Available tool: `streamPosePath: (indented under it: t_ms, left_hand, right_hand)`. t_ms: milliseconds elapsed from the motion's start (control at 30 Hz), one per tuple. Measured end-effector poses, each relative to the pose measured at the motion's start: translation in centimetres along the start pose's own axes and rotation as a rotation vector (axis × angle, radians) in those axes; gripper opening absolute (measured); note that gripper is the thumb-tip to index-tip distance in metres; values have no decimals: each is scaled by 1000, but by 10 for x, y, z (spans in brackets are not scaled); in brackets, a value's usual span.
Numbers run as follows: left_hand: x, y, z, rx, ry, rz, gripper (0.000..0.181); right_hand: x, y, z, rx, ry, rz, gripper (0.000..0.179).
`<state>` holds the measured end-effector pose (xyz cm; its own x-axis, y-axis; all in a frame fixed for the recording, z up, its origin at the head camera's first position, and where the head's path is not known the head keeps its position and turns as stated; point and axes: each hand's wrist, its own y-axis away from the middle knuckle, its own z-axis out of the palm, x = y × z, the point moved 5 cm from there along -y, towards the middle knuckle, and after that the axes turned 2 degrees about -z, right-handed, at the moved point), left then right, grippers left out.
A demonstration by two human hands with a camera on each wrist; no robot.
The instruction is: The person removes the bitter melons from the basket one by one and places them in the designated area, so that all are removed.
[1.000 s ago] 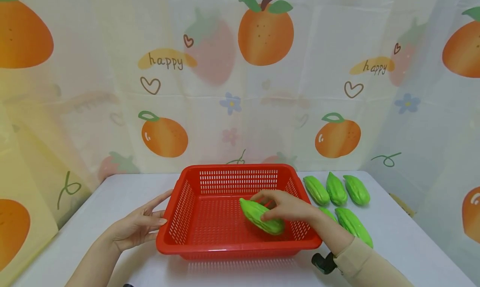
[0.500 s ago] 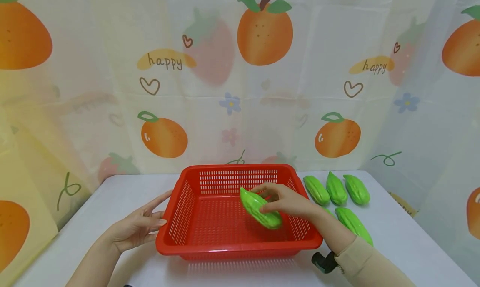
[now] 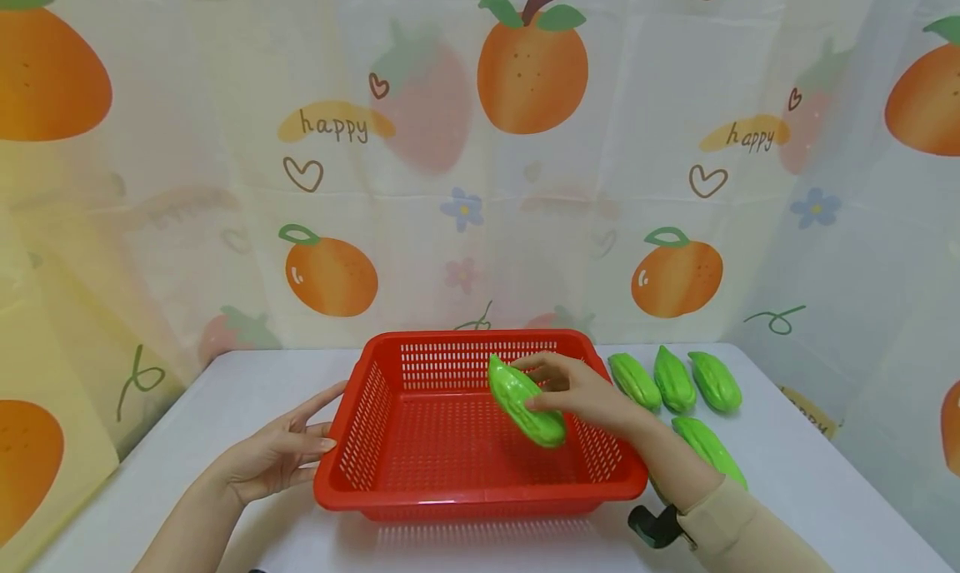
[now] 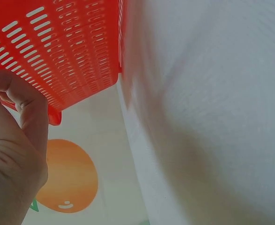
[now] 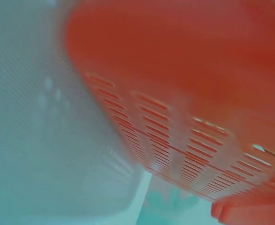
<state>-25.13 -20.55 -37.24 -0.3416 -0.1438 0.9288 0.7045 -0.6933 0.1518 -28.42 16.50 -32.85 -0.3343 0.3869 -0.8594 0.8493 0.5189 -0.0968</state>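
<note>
A red plastic basket [image 3: 450,500] with slotted walls stands in the middle of the table. My left hand [image 3: 273,452] holds its left rim, the thumb on the rim and the fingers spread along the outer wall; in the left wrist view the hand [image 4: 15,126] is beside the slotted wall. Over the basket's right half, my right hand [image 3: 573,390] grips a ridged green bitter gourd [image 3: 525,406], thumb on the near side. The gourd slants, its pointed end up and to the left, apart from the basket floor. The right wrist view shows only the basket's outer wall [image 5: 174,117] and table.
Several more bitter gourds [image 3: 675,381] lie on the white table [image 3: 810,473] right of the basket; the right forearm covers part of that area. A patterned curtain [image 3: 570,181] hangs behind the table. A black wrist device [image 3: 654,526] sits at the right sleeve.
My right hand has lifted the bitter gourd higher above the basket floor, slightly to the right, and it tilts more steeply. My left hand stays at the rim.
</note>
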Motion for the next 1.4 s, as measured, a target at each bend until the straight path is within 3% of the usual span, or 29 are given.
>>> streamPosePath:
  t_ms: [333, 1167, 1400]
  left_hand:
    - [1, 0, 2, -28, -9, 21, 64]
    - [-1, -1, 0, -27, -6, -3, 68]
    - [0, -1, 2, -29, -11, 1, 69]
  right_hand:
    - [-10, 10, -13, 26, -47, -30, 47]
    - [-23, 39, -48, 102, -12, -51, 47]
    - [-22, 48, -59, 109, -28, -19, 48]
